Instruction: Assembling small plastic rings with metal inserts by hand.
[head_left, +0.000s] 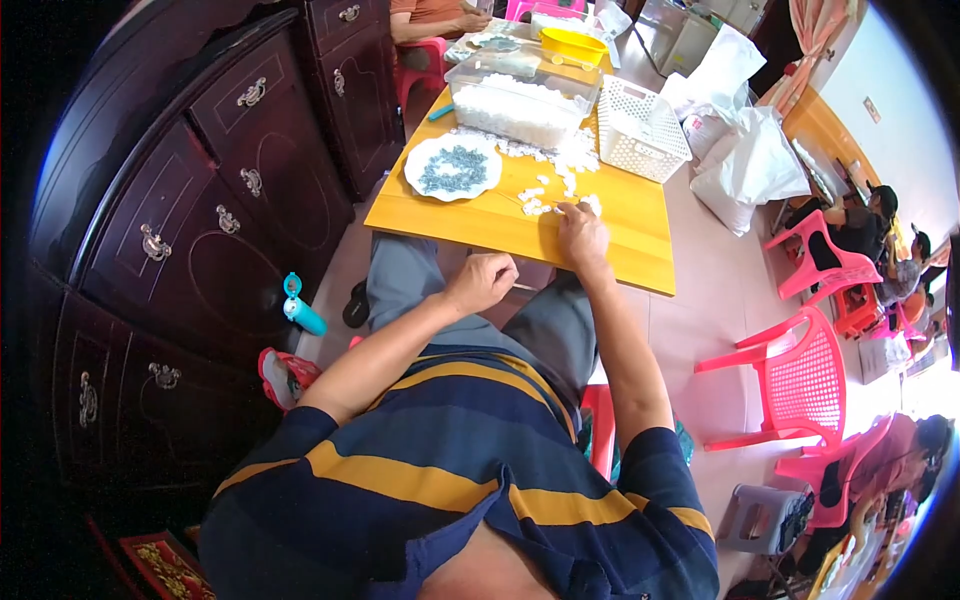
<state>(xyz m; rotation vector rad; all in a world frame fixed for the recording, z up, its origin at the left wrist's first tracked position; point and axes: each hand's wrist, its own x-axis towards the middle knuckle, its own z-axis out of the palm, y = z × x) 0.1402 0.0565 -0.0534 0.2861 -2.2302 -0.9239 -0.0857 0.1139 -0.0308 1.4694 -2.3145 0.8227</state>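
Observation:
At the front edge of the yellow wooden table (635,232), my right hand (583,238) rests with its fingers bent down and drawn together among small white pieces (533,203). Whether one of them is pinched there is too small to tell. My left hand (482,285) is curled closed over my lap, just short of the table edge; what its fingers hold, if anything, is hidden. A white scalloped plate (411,172) with many small grey-blue pieces (455,169) sits at the table's left. Behind it, a clear plastic bin (520,105) is heaped with white pieces, and more lie spilled along its front.
A white perforated basket (640,130) stands at the table's right edge, a yellow basin (573,46) farther back. Dark cabinets (230,180) line the left. White sacks (750,170) and pink plastic chairs (803,375) stand right. A turquoise bottle (305,317) is on the floor. Other people sit nearby.

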